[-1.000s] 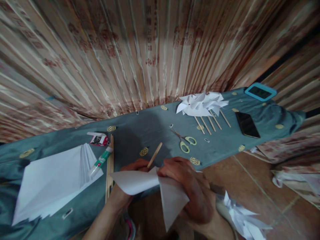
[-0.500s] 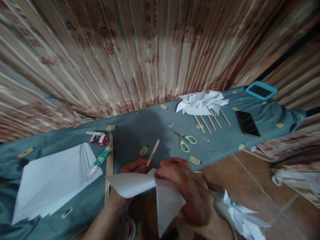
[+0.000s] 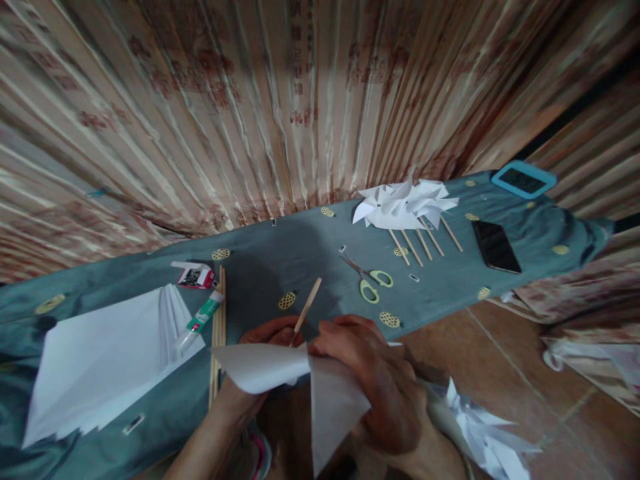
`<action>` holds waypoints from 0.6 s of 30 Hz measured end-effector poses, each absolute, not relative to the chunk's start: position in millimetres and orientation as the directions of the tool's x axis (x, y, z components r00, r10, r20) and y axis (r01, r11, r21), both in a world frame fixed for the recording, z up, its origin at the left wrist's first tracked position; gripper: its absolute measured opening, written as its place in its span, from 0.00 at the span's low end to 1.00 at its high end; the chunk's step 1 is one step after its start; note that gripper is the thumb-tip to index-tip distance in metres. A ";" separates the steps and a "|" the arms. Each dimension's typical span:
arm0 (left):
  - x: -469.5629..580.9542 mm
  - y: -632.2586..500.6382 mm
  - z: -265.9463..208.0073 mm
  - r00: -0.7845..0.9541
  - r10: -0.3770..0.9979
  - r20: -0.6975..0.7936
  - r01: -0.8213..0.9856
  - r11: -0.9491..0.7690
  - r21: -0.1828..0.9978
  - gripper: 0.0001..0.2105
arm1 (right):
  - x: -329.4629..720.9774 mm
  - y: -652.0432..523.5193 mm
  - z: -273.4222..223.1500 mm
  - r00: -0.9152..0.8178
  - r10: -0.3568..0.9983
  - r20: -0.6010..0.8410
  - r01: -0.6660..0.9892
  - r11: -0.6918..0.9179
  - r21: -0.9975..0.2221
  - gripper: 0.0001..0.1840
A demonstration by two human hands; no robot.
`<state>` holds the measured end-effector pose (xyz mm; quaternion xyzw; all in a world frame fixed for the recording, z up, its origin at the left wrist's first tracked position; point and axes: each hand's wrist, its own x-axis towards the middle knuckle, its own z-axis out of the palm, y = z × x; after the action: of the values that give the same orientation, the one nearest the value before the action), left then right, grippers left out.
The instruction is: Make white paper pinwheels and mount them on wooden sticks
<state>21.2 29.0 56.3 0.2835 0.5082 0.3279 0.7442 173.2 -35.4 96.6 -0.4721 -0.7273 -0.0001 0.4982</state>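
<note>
A white paper pinwheel (image 3: pixel 270 368), its blades curled, is held between my hands over the table's near edge. My left hand (image 3: pixel 273 331) is closed behind the paper, around a thin wooden stick (image 3: pixel 308 305) that slants up and away. Part of that hand is covered by the blades. My right hand (image 3: pixel 373 377) has its fingers bent and pressed to the middle of the pinwheel, and one blade hangs below it. What the fingertips touch at the centre is hidden.
On the teal cloth (image 3: pixel 305 247) lie scissors (image 3: pixel 370 277), finished pinwheels (image 3: pixel 405 207), a phone (image 3: pixel 496 247) and a blue-framed device (image 3: pixel 524 179). To the left are paper sheets (image 3: pixel 100 360), a glue tube (image 3: pixel 200 321), sticks (image 3: pixel 219 333) and a small red box (image 3: pixel 194 275). More pinwheels (image 3: pixel 485 433) sit low right.
Both hands stay almost in place. The paper and the stick have shifted very slightly; the grip looks the same.
</note>
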 end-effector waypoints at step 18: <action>15.0 24.6 50.5 0.326 0.861 -0.390 -0.162 0.458 0.874 0.10 | 190.9 -38.9 98.8 0.020 0.740 0.672 0.698 0.471 -0.540 0.28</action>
<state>15.0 24.6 50.5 0.3805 0.4592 0.3555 0.7197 190.9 -38.9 98.8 -0.5138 -0.6996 0.0213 0.4961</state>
